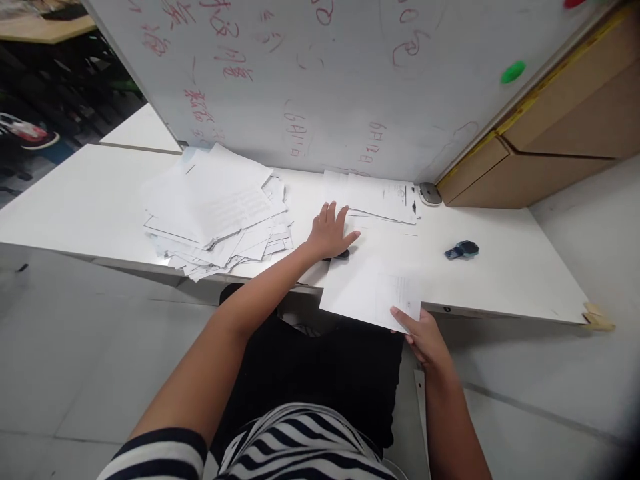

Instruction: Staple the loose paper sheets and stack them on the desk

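White table [515,267], whiteboard [340,80] (red-scribbled), grey floor [75,340]

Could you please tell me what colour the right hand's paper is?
The flat, rectangular paper is white with faint grey print, seen best in the head view.

The striped shirt [300,447] is white with broad, dark bands that curve across its front. To the left of that front, the short left sleeve [150,467] repeats the stripes and ends in a solid dark cuff [173,437]. Just beyond the shirt comes a plain black lower garment [325,373], perhaps trousers. Left hand [330,233] and right hand [424,339] are bare.
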`<action>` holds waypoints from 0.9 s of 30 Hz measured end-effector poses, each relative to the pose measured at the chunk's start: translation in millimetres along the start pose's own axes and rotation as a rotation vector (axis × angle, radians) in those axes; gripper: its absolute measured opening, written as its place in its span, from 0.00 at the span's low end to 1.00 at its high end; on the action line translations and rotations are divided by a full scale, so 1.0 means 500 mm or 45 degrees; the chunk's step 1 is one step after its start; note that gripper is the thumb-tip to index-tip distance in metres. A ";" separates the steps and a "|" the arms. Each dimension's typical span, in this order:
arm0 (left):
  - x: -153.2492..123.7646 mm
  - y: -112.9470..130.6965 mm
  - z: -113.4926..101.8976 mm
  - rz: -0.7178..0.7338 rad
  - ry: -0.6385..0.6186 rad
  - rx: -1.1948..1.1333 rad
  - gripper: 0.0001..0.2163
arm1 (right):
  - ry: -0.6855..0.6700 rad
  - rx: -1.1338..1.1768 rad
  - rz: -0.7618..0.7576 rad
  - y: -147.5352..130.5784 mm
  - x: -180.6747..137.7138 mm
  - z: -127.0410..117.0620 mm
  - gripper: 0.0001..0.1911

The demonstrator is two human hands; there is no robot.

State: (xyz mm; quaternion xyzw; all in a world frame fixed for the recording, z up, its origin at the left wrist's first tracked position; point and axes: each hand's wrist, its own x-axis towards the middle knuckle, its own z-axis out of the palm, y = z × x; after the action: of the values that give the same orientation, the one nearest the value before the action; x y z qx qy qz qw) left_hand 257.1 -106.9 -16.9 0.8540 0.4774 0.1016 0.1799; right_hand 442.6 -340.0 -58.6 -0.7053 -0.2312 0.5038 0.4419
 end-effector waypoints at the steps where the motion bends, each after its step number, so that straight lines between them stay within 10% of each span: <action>1: 0.002 0.001 0.003 -0.002 -0.022 0.024 0.38 | 0.006 -0.005 0.019 -0.001 0.001 -0.001 0.23; 17: 0.000 -0.002 0.004 -0.055 0.133 -0.075 0.33 | 0.100 0.062 -0.036 -0.005 -0.007 0.027 0.22; 23: -0.053 -0.029 -0.055 0.270 0.299 -0.602 0.22 | 0.135 0.072 -0.154 -0.016 -0.030 0.044 0.20; 27: -0.118 -0.071 -0.061 0.334 0.163 -0.410 0.21 | 0.122 0.077 -0.176 -0.012 -0.037 0.046 0.19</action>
State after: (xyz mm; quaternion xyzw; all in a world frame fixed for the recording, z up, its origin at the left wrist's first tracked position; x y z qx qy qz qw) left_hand 187.8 -133.9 -3.7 0.8609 0.3502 0.2532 0.2684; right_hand 415.2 -342.1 -46.6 -0.6973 -0.2424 0.4445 0.5074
